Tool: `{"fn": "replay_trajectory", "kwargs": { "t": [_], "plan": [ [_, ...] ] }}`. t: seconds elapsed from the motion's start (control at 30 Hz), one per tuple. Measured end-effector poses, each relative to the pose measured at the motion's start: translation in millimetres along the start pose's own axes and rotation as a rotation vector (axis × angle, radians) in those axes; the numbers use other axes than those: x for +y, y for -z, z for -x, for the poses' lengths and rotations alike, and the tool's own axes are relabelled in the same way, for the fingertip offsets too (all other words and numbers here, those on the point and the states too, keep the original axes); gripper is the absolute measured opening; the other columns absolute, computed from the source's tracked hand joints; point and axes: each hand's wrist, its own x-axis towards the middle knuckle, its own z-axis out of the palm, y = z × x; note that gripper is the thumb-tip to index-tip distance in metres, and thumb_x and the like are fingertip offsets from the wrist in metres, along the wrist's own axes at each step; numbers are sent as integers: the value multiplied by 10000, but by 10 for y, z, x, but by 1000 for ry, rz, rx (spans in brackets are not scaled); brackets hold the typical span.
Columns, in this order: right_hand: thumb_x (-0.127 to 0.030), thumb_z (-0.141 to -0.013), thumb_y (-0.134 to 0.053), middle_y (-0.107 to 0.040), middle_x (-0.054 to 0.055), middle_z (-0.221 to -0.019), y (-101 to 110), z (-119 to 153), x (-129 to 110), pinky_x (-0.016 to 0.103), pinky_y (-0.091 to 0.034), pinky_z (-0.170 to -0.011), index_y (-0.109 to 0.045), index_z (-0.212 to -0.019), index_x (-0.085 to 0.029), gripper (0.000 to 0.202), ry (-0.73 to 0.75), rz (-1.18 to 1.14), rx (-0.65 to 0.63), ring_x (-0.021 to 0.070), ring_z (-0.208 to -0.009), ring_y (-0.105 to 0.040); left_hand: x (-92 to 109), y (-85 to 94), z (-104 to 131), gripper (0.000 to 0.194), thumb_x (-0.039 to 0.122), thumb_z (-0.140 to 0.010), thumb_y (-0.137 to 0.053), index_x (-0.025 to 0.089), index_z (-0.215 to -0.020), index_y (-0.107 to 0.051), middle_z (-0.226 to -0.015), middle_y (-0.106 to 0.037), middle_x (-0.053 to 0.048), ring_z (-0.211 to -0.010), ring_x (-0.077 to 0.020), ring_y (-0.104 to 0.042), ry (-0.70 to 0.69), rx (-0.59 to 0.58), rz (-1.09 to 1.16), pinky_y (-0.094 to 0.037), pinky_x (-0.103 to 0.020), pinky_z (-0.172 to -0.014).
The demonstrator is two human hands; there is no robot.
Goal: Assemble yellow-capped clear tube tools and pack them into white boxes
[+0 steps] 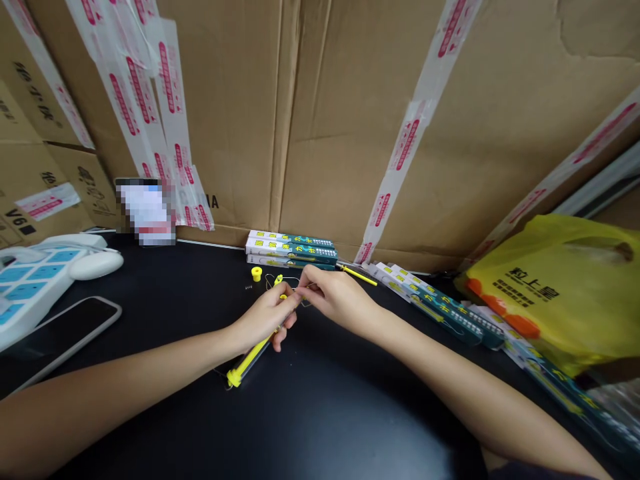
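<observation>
My left hand (pixel 270 317) is closed round a yellow and clear tube (pixel 253 358), which slants down and left to a yellow end cap. Against its fingertips, my right hand (pixel 327 293) is pinched on a thin wire (pixel 306 303), near the tube's upper end. The exact grip is small and partly hidden by the fingers. A yellow spool-shaped piece (pixel 257 274) stands on the black table just beyond my left hand, with a tiny spring (pixel 249 287) beside it. Another small yellow part (pixel 279 280) shows above the left fingers.
Small boxes (pixel 290 250) are stacked at the back, with a yellow rod (pixel 361 275) beside them. More boxes (pixel 440 307) run down the right, near a yellow bag (pixel 545 287). A phone (pixel 65 340) and a power strip (pixel 40 273) lie left. Cardboard (pixel 340 133) walls the back.
</observation>
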Motion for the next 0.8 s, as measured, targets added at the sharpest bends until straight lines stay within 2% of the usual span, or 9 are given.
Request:
{"fn": "replay_trajectory", "kwargs": {
  "t": [0.1, 0.2, 0.3, 0.43, 0.63, 0.8],
  "plan": [
    [-198, -890, -542, -566, -29, -659, -39, -1, -2, 221, -317, -548, -497, -815, -196, 87, 6, -101, 27, 101, -566, -488, 0, 6, 0, 280, 508, -903, -431, 230, -885, -398, -541, -463, 110, -284, -42, -392, -26, 12, -14, -347, -137, -251],
    [-200, -881, -527, -489, -58, -622, -123, 2, -11, 218, -346, -532, -478, -846, -206, 61, -3, -331, 110, 93, -538, -440, 42, 14, 7, 260, 477, -911, -427, 232, -839, -376, -547, -463, 109, -282, -40, -384, -92, 55, 12, -312, -127, -248],
    [-223, -876, -522, -498, -45, -690, -244, 12, -29, 215, -404, -514, -433, -840, -216, 96, -70, -617, 188, 103, -584, -491, 92, 36, 6, 277, 477, -910, -438, 231, -808, -362, -546, -466, 109, -284, -36, -375, -171, 103, 54, -300, -123, -252],
    [-296, -902, -507, -509, -42, -709, -373, 35, -42, 229, -473, -496, -401, -850, -228, 136, -134, -876, 179, 113, -592, -520, 112, 56, 3, 296, 495, -900, -466, 228, -813, -370, -540, -471, 109, -284, -33, -374, -218, 96, 97, -304, -124, -259],
    [-378, -958, -438, -518, -43, -684, -457, 62, -40, 259, -503, -544, -378, -868, -237, 178, -73, -961, 186, 114, -578, -538, 88, -14, 33, 318, 510, -876, -509, 227, -817, -373, -526, -477, 112, -277, -37, -367, -228, 100, 198, -299, -130, -258],
    [-437, -956, -420, -501, -33, -730, -497, 55, -58, 274, -516, -562, -381, -855, -238, 227, -107, -927, 252, 114, -582, -539, 107, -103, 68, 352, 528, -842, -541, 225, -787, -371, -503, -468, 111, -270, -33, -342, -173, 138, 322, -285, -127, -263]
  ]
}}
